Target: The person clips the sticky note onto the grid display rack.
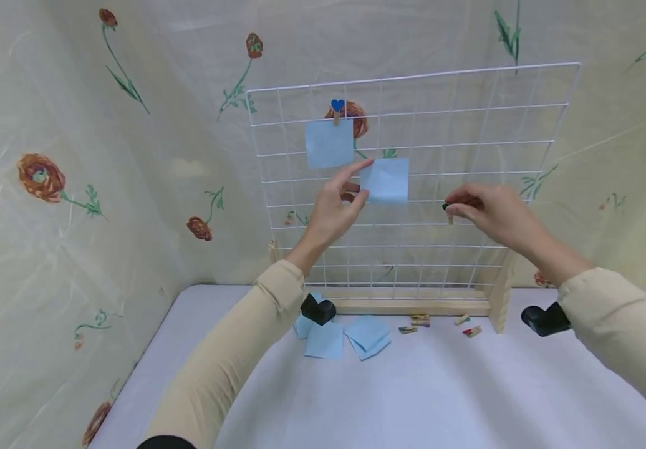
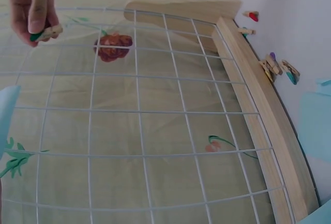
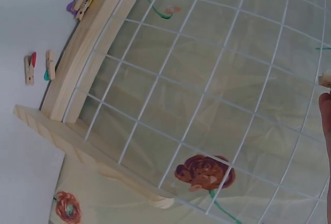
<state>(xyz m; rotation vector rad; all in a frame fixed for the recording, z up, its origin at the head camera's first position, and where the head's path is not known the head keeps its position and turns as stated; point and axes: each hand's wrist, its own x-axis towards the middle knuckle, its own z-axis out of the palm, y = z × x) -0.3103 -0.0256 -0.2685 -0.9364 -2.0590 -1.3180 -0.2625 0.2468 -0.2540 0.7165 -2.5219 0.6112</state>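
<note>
My left hand (image 1: 337,202) holds a square blue paper note (image 1: 387,181) by its left side against the white wire grid (image 1: 356,246). The index fingertip lies at the note's upper left corner, the thumb lower on its edge. To the right, my right hand (image 1: 491,209) pinches a small wooden clothespin (image 1: 450,218) with a dark green end, in front of the grid; the left wrist view shows this clothespin (image 2: 51,32) between thumb and fingers. Higher up, another blue note (image 1: 328,144) hangs from a clothespin with a blue heart (image 1: 337,107).
The grid stands in a wooden base (image 1: 413,306) on a white table (image 1: 413,386). Loose blue notes (image 1: 324,341) lie in front of it at left. Several small clothespins (image 1: 420,320) lie along the base toward the right. A flowered curtain (image 1: 132,249) hangs behind.
</note>
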